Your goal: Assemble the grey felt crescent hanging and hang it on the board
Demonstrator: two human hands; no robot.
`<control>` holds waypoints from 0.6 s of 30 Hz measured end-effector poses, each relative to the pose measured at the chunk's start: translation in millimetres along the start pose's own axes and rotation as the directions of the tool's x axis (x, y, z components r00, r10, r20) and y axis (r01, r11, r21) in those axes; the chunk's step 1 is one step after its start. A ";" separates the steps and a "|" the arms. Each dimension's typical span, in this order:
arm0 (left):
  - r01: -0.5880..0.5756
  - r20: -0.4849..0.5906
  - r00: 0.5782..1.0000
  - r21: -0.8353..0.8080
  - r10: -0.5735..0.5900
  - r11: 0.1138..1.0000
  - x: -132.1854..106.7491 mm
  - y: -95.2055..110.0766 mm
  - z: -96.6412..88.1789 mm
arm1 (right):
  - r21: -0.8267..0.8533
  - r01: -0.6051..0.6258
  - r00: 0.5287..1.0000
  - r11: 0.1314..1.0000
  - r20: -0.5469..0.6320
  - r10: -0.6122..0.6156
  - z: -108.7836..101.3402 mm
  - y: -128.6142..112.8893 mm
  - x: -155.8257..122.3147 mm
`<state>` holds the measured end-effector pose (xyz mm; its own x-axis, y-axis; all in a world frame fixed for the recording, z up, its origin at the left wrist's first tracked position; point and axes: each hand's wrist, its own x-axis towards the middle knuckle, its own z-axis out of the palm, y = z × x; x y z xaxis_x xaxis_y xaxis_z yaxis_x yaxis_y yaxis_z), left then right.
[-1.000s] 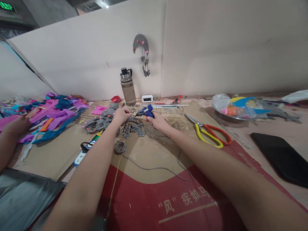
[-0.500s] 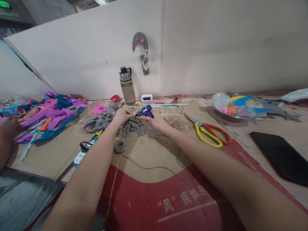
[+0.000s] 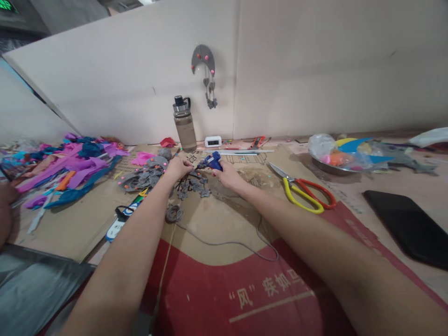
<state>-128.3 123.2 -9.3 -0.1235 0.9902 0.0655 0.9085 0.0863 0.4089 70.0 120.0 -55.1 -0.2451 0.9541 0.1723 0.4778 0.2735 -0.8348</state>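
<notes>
Two hands work at the far middle of a flat brown cardboard sheet with a red printed band (image 3: 217, 219), which covers the tabletop in front of me. My right hand (image 3: 227, 175) is wrapped tight around the small blue glue gun (image 3: 212, 162), its nozzle pointing left toward my left hand (image 3: 178, 167). That hand has its fingers bunched down on the grey felt cut-outs (image 3: 194, 185); whether they pinch one I cannot tell. A thin grey cord (image 3: 224, 242) trails back from the gun across the cardboard between my forearms.

A plain white partition wall (image 3: 315, 70) closes off the far edge, with a grey felt moon ornament (image 3: 205, 65) pinned on it and a smoky plastic water bottle (image 3: 184, 125) standing at its foot. To the left lies a heap of purple, pink and blue scraps (image 3: 70, 163), and another person's hand (image 3: 5, 210) shows at the left edge. To the right, yellow-and-red-handled scissors (image 3: 304, 191) lie near my right forearm, a flat black slab (image 3: 409, 228) beyond them. Bare cardboard lies between my arms.
</notes>
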 end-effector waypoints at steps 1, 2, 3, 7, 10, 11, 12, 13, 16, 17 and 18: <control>0.000 0.000 1.000 -0.002 0.000 1.000 0.2 -0.3 0.3 | -0.008 -0.003 1.000 1.000 0.002 0.003 -0.5 -0.8 -0.4; 0.001 -0.002 1.000 0.000 -0.001 1.000 0.5 -0.7 0.5 | -0.013 -0.005 1.000 1.000 0.006 0.005 -1.0 -1.4 -0.7; 0.002 -0.005 1.000 0.002 -0.002 1.000 0.7 -1.1 0.7 | -0.019 -0.004 1.000 1.000 0.012 0.004 -1.3 -1.8 -0.9; 0.001 -0.012 1.000 -0.011 -0.001 1.000 1.3 -2.4 1.3 | -0.064 0.021 1.000 0.998 0.006 -0.021 -1.7 -1.7 -1.3; -0.009 -0.019 1.000 -0.011 0.009 1.000 2.3 -2.9 1.9 | -0.083 0.031 1.000 0.996 0.000 -0.031 -1.7 -1.1 -1.3; -0.013 -0.021 1.000 -0.007 0.013 1.000 2.7 -3.0 2.3 | -0.086 0.033 0.999 0.996 0.000 -0.033 -1.7 -1.0 -1.4; -0.017 -0.023 1.000 -0.004 0.017 1.000 3.2 -3.1 2.6 | -0.090 0.036 0.999 0.995 0.000 -0.037 -1.8 -1.0 -1.5; -0.020 -0.023 1.000 -0.001 0.020 1.000 3.6 -3.3 3.0 | -0.094 0.039 0.999 0.995 0.002 -0.039 -1.9 -1.1 -1.7; -0.029 -0.018 0.999 0.007 0.029 1.000 4.5 -4.2 4.1 | -0.111 0.054 0.999 0.992 0.013 -0.053 -2.6 -2.4 -3.3; -0.031 -0.017 0.999 0.011 0.031 0.999 4.6 -4.5 4.3 | -0.119 0.067 0.998 0.991 0.017 -0.065 -3.1 -3.2 -4.2; -0.033 -0.015 0.999 0.014 0.033 0.999 4.6 -4.7 4.4 | -0.127 0.083 0.996 0.988 0.022 -0.081 -3.9 -4.4 -5.3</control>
<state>-131.5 127.8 -14.9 -0.0998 0.9907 0.0930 0.9175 0.0555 0.3937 72.4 114.2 -50.3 -0.3018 0.9257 0.2279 0.5586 0.3654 -0.7446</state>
